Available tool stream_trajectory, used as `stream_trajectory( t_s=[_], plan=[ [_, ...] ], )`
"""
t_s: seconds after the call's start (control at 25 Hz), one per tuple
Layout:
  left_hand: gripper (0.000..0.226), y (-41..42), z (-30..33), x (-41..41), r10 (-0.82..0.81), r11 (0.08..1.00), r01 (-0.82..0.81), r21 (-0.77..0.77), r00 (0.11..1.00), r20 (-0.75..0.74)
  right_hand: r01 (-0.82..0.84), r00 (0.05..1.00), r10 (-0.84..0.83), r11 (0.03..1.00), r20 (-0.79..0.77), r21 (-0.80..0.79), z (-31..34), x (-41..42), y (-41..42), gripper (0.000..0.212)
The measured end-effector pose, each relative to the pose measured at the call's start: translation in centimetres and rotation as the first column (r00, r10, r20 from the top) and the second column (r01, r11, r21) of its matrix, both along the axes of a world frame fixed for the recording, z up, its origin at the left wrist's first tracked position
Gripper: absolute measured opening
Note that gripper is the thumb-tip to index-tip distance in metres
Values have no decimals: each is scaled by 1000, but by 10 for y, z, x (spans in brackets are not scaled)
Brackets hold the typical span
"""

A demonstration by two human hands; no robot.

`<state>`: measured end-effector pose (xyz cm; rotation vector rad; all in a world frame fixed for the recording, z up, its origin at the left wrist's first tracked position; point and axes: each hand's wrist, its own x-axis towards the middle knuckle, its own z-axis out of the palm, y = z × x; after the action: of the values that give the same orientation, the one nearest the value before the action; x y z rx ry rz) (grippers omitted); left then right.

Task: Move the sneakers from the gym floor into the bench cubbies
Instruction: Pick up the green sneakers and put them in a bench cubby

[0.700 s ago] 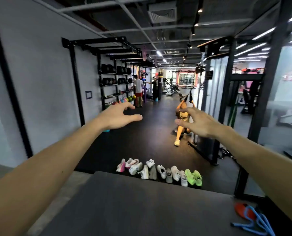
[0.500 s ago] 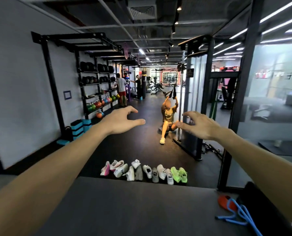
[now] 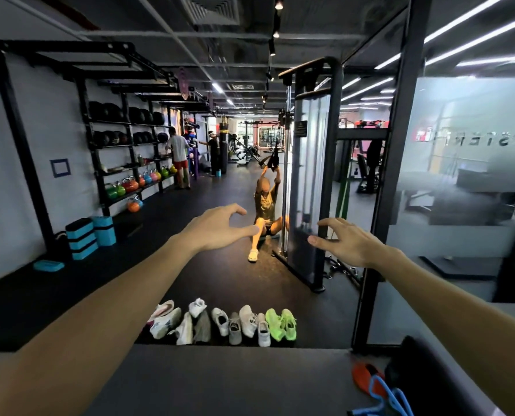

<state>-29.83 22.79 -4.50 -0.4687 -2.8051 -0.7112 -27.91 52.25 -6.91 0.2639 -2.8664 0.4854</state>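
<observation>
Several sneakers stand in a row on the black gym floor just beyond the grey bench top [image 3: 220,382]: white ones [image 3: 247,321], a grey pair [image 3: 203,328], a pink-and-white one [image 3: 161,309] and a neon green pair [image 3: 281,324]. Both arms reach forward, high above the row. My left hand [image 3: 217,228] is open, palm down, fingers spread. My right hand [image 3: 345,240] is also open with fingers apart. Neither hand touches a shoe. The bench cubbies are not visible.
A cable machine frame [image 3: 313,187] stands right of the shoes, with a person [image 3: 265,211] sitting on the floor beside it. A kettlebell rack [image 3: 130,163] lines the left wall. An orange and blue item [image 3: 373,388] lies on the bench at right. A glass partition [image 3: 466,175] is far right.
The camera view has swung left and dipped a little, so the shoes sit more central. Both hands stay open and have drifted slightly lower and further apart.
</observation>
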Motion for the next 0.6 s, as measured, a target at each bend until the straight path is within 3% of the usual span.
stream_trajectory(
  t_s=[0.44,0.6],
  plan=[
    [77,66,-32,-280,-83,995,83,-53,996,15,43,999,-43,999,26,-20,-26,-253,58,68],
    [71,87,-39,-376,-142,990,141,19,989,42,66,996,-64,998,58,-24,-37,-343,71,72]
  ],
)
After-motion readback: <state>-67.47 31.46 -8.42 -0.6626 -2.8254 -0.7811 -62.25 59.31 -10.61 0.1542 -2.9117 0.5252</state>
